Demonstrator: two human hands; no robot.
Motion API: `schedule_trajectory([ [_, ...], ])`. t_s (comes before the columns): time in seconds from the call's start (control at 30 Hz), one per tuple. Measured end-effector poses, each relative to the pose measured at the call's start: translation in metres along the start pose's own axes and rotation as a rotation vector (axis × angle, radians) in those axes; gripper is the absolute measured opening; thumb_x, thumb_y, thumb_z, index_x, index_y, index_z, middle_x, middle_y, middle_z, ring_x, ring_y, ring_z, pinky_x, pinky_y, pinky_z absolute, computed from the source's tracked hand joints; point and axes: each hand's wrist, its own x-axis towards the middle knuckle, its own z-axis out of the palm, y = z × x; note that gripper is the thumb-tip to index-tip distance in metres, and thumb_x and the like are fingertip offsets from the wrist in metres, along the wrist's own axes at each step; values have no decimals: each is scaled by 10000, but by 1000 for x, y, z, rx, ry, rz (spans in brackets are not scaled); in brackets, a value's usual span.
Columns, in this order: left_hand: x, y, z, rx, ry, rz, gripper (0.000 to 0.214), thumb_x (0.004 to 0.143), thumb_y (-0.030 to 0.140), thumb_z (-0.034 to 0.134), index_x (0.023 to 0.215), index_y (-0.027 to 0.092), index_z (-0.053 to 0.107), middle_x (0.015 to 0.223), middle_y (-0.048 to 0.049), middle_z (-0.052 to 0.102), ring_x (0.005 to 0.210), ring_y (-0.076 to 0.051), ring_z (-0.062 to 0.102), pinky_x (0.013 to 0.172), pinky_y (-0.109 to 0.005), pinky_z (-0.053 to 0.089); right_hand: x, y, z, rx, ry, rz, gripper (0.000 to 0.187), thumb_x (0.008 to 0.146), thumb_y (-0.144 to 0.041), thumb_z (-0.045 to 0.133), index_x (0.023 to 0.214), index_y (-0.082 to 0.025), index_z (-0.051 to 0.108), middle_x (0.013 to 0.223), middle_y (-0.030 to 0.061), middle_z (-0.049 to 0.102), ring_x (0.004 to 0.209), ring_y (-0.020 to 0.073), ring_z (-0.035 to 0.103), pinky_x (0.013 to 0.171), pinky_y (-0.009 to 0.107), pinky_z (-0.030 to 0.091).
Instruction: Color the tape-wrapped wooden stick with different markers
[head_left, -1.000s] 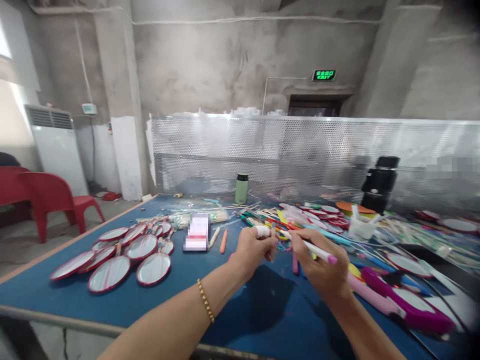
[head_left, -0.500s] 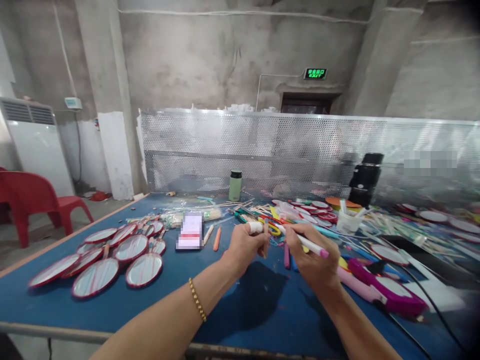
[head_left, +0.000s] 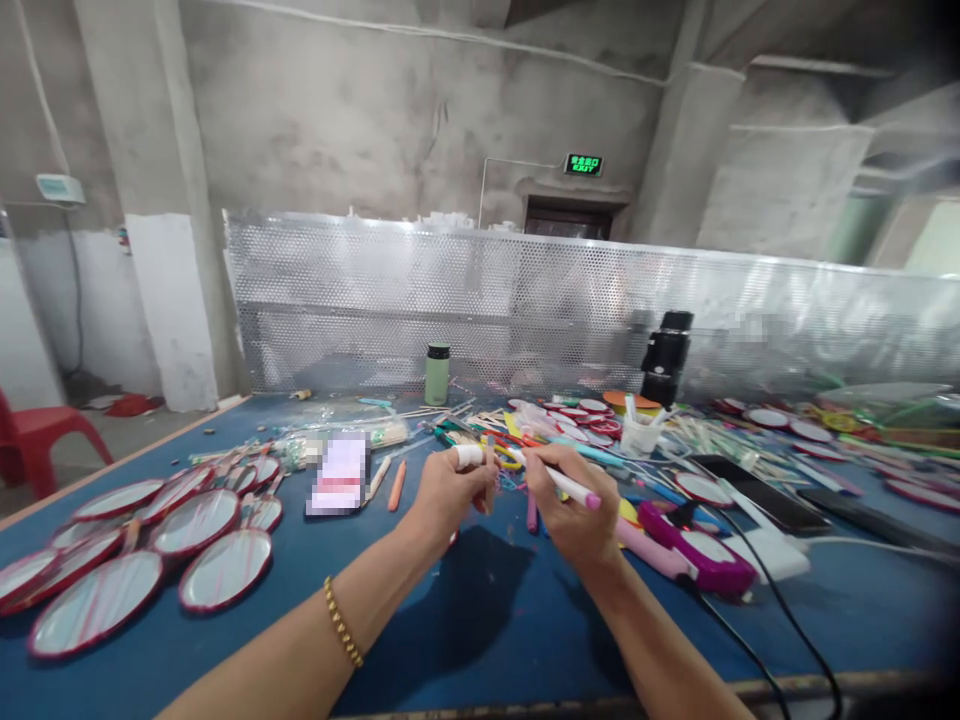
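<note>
My left hand [head_left: 448,488] is closed in a pinch on a small upright stick [head_left: 489,478], and a white bandage wraps one fingertip. My right hand [head_left: 568,500] grips a white pen with a pink end [head_left: 564,483], its tip pointing toward the stick. Both hands hover over the blue table [head_left: 487,610], close together. A gold bead bracelet [head_left: 343,624] sits on my left wrist.
Several red-rimmed oval mirrors [head_left: 142,540] lie at the left. A blurred phone [head_left: 339,473], a green bottle [head_left: 436,374], a black device [head_left: 664,354], a white cup [head_left: 640,435], a purple glue gun [head_left: 694,552] with its cable, and scattered sticks and pens crowd the far side. A perforated metal screen [head_left: 525,300] stands behind.
The view has swung to the right; the red chair has slid almost out of frame at the left. Both hands keep the same grip and stay together.
</note>
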Motion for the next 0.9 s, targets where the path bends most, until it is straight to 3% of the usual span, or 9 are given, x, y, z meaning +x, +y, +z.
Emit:
schedule_trajectory([
  [0.67, -3, 2, 4, 13, -26, -16, 221, 708, 285, 646, 544, 159, 568, 419, 30, 544, 395, -84, 470, 442, -205, 404, -3, -6, -1, 23, -126, 66, 113, 866, -182, 538, 792, -192, 623, 610, -16, 609, 479, 95, 549, 473, 213, 436],
  [0.9, -3, 3, 3, 14, -29, -10, 193, 699, 270, 653, 561, 155, 581, 419, 32, 546, 393, -86, 469, 450, -213, 410, -2, -8, 0, 29, -115, 41, 110, 866, -172, 537, 797, -187, 621, 618, -18, 608, 477, 88, 545, 481, 209, 433],
])
